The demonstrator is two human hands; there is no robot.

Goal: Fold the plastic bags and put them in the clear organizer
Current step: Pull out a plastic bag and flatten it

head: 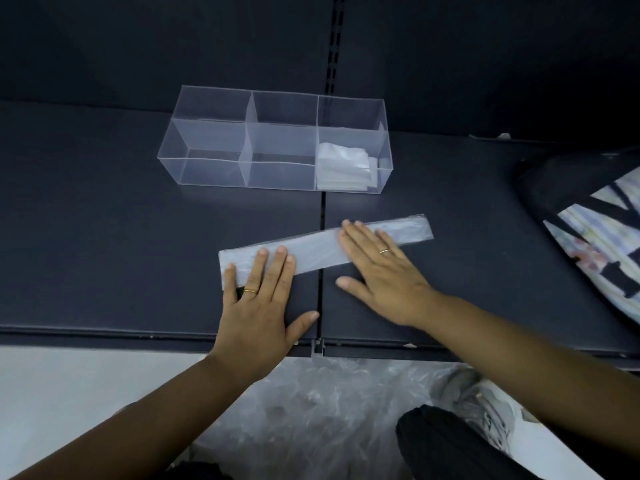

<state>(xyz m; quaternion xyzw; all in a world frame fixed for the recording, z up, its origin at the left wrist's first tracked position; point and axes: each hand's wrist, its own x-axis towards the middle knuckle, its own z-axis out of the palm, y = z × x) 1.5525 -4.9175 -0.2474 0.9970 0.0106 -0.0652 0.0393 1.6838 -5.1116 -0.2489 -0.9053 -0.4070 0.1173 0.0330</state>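
A translucent plastic bag, folded into a long narrow strip, lies flat on the dark shelf, slanting from near left to far right. Beyond it stands the clear organizer with six compartments. Folded bags are stacked in its near-right one.

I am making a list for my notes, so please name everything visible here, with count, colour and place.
clear organizer: one, transparent, six compartments, back of the shelf
folded bags: one small stack, whitish, organizer's front right compartment
plastic bag strip: one, translucent, flat near the shelf front
shelf: one, dark grey-blue
patterned bag: one, black and pale, right edge
loose plastic: one pile, clear, floor below
shoe: one, grey, floor, lower right
left hand: flat, fingers on the strip's left end
right hand: flat, fingers on the strip's right half
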